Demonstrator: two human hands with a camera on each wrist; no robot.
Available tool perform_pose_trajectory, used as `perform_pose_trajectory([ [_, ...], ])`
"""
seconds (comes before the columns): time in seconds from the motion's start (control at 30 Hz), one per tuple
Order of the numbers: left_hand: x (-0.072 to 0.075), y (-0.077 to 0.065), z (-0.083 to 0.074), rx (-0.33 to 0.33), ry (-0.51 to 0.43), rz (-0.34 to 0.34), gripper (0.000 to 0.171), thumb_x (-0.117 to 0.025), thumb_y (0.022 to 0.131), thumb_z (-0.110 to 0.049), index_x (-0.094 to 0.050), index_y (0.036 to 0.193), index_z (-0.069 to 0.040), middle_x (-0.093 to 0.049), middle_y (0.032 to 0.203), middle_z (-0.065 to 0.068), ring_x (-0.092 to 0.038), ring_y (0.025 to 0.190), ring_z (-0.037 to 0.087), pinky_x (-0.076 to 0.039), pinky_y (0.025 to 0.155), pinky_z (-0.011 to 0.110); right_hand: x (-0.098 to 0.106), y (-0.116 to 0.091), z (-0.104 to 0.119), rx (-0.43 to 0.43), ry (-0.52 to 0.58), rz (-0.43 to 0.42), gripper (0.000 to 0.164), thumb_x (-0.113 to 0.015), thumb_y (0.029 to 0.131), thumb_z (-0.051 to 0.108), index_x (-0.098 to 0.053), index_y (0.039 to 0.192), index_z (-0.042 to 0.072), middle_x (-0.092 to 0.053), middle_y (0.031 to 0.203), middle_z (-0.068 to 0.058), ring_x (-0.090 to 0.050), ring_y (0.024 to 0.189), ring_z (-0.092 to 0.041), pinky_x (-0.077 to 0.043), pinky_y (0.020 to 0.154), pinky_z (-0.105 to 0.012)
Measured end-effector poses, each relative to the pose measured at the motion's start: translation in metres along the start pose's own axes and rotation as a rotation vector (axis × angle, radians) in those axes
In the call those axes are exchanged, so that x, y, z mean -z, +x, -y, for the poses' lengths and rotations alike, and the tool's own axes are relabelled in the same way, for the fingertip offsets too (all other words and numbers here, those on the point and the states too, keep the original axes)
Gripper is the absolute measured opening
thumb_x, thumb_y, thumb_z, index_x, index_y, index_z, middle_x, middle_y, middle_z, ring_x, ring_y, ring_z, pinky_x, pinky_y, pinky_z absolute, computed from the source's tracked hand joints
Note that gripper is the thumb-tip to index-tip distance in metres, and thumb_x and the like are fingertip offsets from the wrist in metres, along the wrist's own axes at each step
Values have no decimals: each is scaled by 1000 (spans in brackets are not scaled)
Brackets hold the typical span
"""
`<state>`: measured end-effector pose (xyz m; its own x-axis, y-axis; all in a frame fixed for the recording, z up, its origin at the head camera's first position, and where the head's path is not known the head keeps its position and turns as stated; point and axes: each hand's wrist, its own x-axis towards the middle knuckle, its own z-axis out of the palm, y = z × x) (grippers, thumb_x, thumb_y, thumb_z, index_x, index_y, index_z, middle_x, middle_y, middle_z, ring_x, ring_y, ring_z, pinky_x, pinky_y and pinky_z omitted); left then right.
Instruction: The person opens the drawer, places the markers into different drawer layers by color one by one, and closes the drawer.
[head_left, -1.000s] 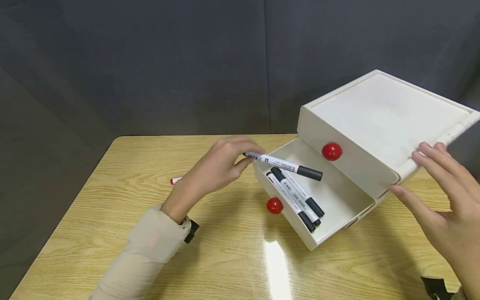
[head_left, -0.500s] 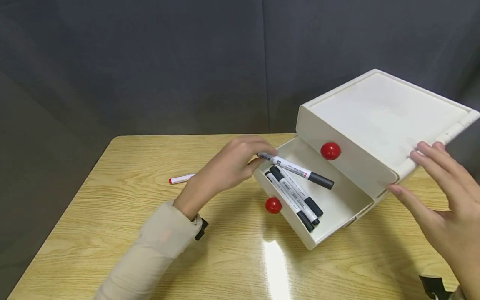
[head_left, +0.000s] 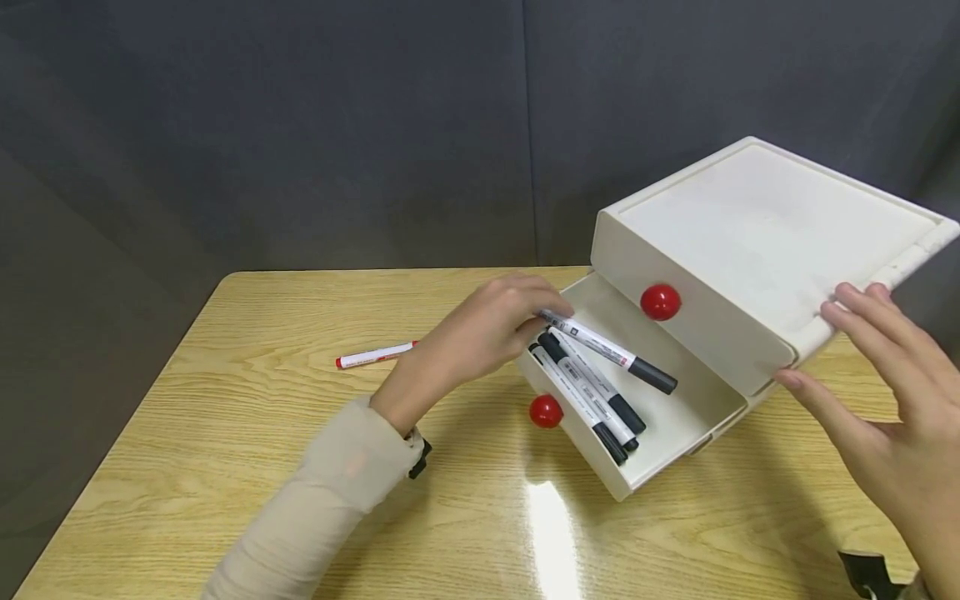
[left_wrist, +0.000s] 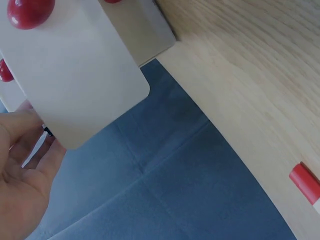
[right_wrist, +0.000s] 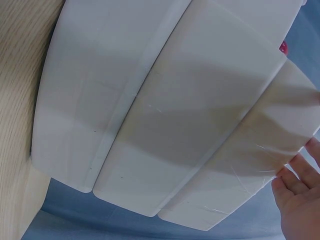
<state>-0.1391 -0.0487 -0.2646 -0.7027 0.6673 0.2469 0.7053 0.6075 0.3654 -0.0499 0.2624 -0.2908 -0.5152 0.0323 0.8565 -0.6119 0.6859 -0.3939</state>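
Note:
My left hand (head_left: 487, 325) pinches a white marker (head_left: 596, 342) by one end, its black cap pointing right and down over the pulled-out drawer (head_left: 686, 404). Beneath it, several black-and-white markers (head_left: 588, 392) lie along the drawer's front wall. The left wrist view shows my left hand (left_wrist: 22, 180) at the drawer front's edge, with the held marker mostly hidden. My right hand (head_left: 900, 400) rests on the upper edge of the white drawer unit (head_left: 780, 225), thumb near its front corner. From the right wrist, fingers (right_wrist: 300, 172) touch the unit's edge.
A white marker with red ends (head_left: 375, 356) lies on the wooden table (head_left: 225, 450), partly behind my left forearm. Red round knobs (head_left: 661, 302) stick out from the drawer fronts. A dark grey curtain (head_left: 375, 133) hangs behind the table.
My left hand has moved right with the marker, taking it further over the drawer and slightly lower. More of the red-ended marker shows on the table. My right hand stays in place.

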Motion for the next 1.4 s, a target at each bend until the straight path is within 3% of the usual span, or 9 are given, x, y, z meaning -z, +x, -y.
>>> perform_pose_trajectory([
  [0.27, -7, 7, -4, 0, 39, 56, 28, -65, 93, -1, -72, 119, -10, -71, 119, 2, -64, 112, 14, -50, 104, 26, 1, -1, -1, 7, -3, 10, 78, -66, 85, 61, -67, 114, -12, -65, 129, -21, -52, 136, -17, -38, 117, -30],
  [0.53, -12, 13, -10, 34, 43, 118, 31, -65, 94, -1, -71, 122, -13, -68, 125, 1, -61, 117, 14, -49, 105, 24, 1, 2, 4, 6, 13, -8, 79, -66, 85, 60, -66, 112, -14, -66, 130, -13, -53, 134, -12, -38, 117, -29],
  [0.73, -16, 16, -14, 63, 51, 159, 33, -63, 94, 0, -71, 122, -14, -66, 130, 0, -59, 118, 13, -48, 105, 23, 1, 1, 3, 12, 11, -11, 79, -66, 84, 60, -67, 112, -14, -66, 129, -18, -53, 135, -14, -38, 117, -30],
  [1.23, -22, 25, -16, 64, 93, 186, 33, -58, 96, 2, -72, 120, -16, -68, 123, -3, -59, 107, 10, -50, 99, 21, 1, 1, 3, 7, 11, -16, 79, -66, 84, 60, -67, 112, -14, -66, 129, -17, -53, 135, -17, -38, 117, -31],
  [1.4, -24, 25, -16, 78, 87, 164, 35, -59, 96, 1, -70, 125, -16, -66, 129, -3, -59, 116, 10, -49, 104, 23, 2, 2, 9, 0, -11, -3, 81, -64, 86, 61, -66, 111, -16, -65, 131, -11, -51, 135, -11, -37, 117, -28],
])
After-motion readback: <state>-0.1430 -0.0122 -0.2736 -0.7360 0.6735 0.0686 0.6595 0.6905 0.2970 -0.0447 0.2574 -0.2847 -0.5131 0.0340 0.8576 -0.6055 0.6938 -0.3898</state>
